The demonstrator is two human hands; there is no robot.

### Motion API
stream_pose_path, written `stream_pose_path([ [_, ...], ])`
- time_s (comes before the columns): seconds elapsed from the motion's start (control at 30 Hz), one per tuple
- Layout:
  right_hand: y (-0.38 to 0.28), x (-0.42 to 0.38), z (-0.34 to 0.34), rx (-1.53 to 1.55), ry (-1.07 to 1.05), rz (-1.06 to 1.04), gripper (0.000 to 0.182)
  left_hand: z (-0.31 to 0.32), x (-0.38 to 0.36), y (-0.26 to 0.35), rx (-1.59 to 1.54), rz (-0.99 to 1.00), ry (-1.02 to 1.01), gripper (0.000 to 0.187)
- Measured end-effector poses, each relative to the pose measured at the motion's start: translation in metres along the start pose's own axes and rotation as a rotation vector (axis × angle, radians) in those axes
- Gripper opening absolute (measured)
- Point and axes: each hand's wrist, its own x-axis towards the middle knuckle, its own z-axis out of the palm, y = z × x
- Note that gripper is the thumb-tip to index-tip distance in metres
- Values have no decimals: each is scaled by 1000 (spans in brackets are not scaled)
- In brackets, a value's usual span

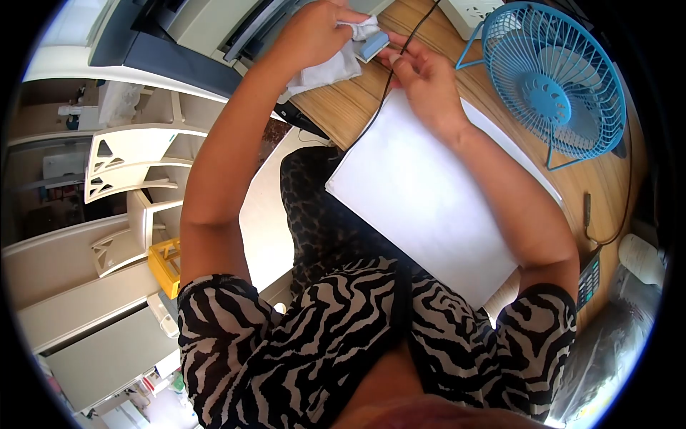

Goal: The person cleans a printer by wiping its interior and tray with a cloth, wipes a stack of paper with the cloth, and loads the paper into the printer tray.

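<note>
We saw the left hand [314,32] bunched tight on a crumpled white cloth [336,66] at the far edge of the wooden desk [350,107]; just right of it a small blue-and-white block [373,47] touched the cloth. The right hand [425,82] pinched a thin black cable [389,80] above a white paper sheet [421,200]; a blue wire-cage desk fan [554,79] stood farthest right.

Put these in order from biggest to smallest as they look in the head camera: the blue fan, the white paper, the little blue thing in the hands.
1. White paper, largest.
2. Blue fan.
3. Little blue thing, held between the left hand and right hand, smallest.

The lens bends the picture, so this is only how they look.
</note>
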Motion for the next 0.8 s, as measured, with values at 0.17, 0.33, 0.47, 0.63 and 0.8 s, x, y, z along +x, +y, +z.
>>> stream_pose_path([
  [0.17, -2, -2, 1, 3, 17, -2, 39, -7, 4, 11, 19, -123, -50, 33],
  [0.33, 1, 0, 0, -15, 13, 3, 40, -10, 0, 13, 291, -174, 32, 32],
  [0.47, -5, -3, -1, -1, 9, 19, 42, -3, 5, 7, -79, -22, -89, 33],
  [0.63, -4, -2, -2, -14, 5, 13, 44, -11, 5, 14, 250, -147, 7, 34],
  [0.8, -7, -3, -1, -26, 10, -5, 45, -6, 8, 10, -160, -98, -151, 36],
])
